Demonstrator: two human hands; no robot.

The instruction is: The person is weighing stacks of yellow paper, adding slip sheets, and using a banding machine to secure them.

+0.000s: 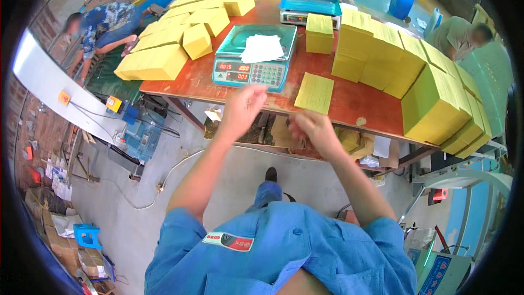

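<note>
My left hand is raised just before the front of a teal digital scale, its fingers curled together and slightly blurred. White paper sheets lie loosely overlapped on the scale's pan. Close to the table's front edge, my right hand has its fingers bent inward; a small dark spot shows at the fingertips, too blurred to name. Just beyond this hand, a low yellow paper stack lies flat on the red-brown table. What either hand holds, if anything, cannot be made out.
Yellow paper bundles line the table's left; taller yellow stacks line its right. A second scale stands behind. One person bends at far left, another at far right. A cable crosses the floor.
</note>
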